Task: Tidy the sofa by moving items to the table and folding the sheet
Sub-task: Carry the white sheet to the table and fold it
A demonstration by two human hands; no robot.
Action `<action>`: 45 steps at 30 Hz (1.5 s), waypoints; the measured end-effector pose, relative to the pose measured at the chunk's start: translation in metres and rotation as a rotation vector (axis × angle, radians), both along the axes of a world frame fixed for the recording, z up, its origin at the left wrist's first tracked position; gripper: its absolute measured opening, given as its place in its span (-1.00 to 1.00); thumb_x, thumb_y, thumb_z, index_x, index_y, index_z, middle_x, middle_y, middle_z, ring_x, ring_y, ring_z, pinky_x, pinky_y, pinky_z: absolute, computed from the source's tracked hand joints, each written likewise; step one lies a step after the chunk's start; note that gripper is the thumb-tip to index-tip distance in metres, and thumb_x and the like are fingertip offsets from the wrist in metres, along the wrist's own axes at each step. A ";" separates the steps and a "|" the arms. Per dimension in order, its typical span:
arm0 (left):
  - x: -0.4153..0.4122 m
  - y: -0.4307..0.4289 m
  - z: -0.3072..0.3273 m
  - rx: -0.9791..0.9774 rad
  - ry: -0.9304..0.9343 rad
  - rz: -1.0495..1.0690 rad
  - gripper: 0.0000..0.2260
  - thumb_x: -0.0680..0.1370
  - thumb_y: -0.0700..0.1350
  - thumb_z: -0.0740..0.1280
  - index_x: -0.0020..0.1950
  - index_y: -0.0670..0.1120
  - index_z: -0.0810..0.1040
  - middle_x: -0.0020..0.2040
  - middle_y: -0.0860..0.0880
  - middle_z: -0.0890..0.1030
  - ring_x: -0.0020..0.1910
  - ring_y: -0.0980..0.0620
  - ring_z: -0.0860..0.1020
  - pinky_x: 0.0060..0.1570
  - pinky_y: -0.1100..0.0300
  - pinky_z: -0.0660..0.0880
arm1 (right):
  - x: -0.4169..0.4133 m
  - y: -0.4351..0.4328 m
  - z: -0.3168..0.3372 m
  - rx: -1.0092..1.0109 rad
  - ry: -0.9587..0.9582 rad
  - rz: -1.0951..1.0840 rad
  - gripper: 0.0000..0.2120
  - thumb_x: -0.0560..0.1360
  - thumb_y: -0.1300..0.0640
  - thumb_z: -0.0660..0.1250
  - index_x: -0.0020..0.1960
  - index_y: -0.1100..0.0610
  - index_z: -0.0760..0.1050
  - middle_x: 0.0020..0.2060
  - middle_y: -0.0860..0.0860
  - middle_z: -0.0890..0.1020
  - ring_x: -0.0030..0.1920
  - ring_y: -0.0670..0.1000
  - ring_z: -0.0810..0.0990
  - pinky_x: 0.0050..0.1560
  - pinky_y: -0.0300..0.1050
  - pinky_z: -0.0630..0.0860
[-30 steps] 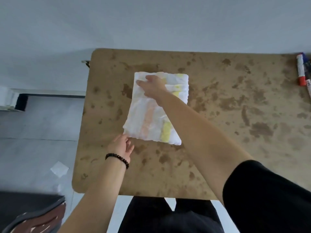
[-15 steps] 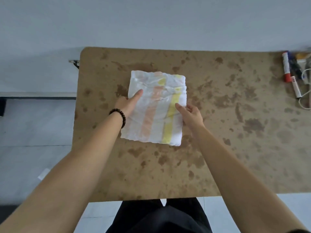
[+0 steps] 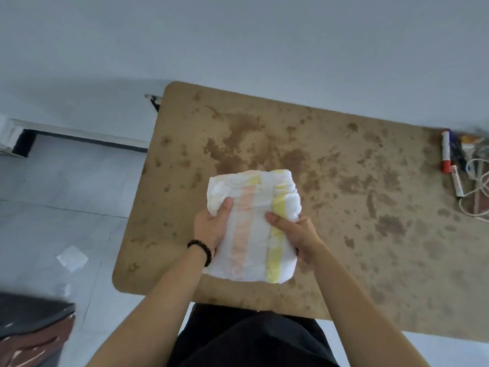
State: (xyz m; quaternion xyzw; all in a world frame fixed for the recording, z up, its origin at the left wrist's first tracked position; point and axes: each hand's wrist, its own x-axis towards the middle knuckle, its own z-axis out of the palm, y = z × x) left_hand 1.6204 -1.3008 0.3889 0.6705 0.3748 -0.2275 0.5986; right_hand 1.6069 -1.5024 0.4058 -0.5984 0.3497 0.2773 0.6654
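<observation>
The folded sheet (image 3: 251, 223) is a thick white bundle with one orange and one yellow stripe. It is held over the near part of the brown stained table (image 3: 344, 207). My left hand (image 3: 211, 226), with a black bead bracelet on the wrist, grips its left edge with the thumb on top. My right hand (image 3: 296, 231) grips its right edge, thumb pressed on the yellow stripe. Whether the bundle's near end touches the tabletop cannot be told.
Markers (image 3: 447, 152) and a white cable (image 3: 479, 186) lie at the table's far right. A grey wall runs behind the table. A scrap of white paper (image 3: 72, 258) lies on the tiled floor at left. A dark and brown object (image 3: 31, 335) fills the bottom left corner.
Both hands went from resting flat on the sheet lying on the table to gripping its two sides. The bundle has come toward me and looks raised.
</observation>
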 end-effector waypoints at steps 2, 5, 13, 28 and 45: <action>-0.017 -0.004 0.019 0.031 -0.060 0.099 -0.60 0.41 0.26 0.43 -0.12 -0.09 0.66 -0.19 -0.03 0.71 -0.14 -0.06 0.68 -0.16 0.05 0.64 | -0.008 0.003 0.017 0.025 -0.048 0.038 -0.67 0.36 0.11 0.59 0.09 0.12 0.65 -0.02 0.08 0.73 -0.01 0.10 0.71 0.04 0.19 0.63; -0.037 -0.007 0.048 0.105 -0.097 0.179 -0.52 0.40 0.35 0.37 -0.01 -0.04 0.64 -0.12 0.00 0.69 -0.10 0.00 0.64 -0.11 0.11 0.59 | -0.016 0.004 0.040 0.056 -0.141 0.092 -0.71 0.38 0.14 0.57 0.08 0.14 0.65 -0.01 0.10 0.72 -0.01 0.12 0.71 0.03 0.21 0.63; -0.140 0.005 0.122 0.355 -0.407 0.489 -0.83 0.52 0.11 0.38 -0.12 0.03 0.61 -0.31 0.21 0.64 -0.33 0.31 0.57 -0.33 0.40 0.47 | -0.044 0.026 0.088 0.213 -0.357 0.488 -0.77 0.39 0.12 0.56 0.04 0.06 0.67 -0.03 -0.02 0.73 0.00 0.02 0.71 -0.02 0.02 0.64; -0.527 0.163 0.149 0.625 -0.429 1.210 -0.74 0.51 0.20 0.36 -0.08 0.01 0.62 -0.11 0.03 0.68 -0.10 0.04 0.63 -0.06 -0.02 0.60 | -0.325 0.288 0.134 0.273 -0.572 1.194 -0.67 0.34 0.07 0.59 0.08 -0.02 0.64 -0.06 -0.14 0.72 -0.04 -0.13 0.69 -0.03 -0.17 0.63; -0.635 0.443 0.135 0.581 -0.457 1.320 -0.76 0.42 0.22 0.34 -0.02 0.14 0.59 -0.07 0.17 0.66 -0.11 0.30 0.61 -0.16 0.31 0.51 | -0.431 0.591 0.120 0.280 -0.555 1.312 -0.63 0.34 0.01 0.59 0.11 -0.04 0.63 -0.02 -0.15 0.71 0.01 -0.12 0.68 0.02 -0.12 0.62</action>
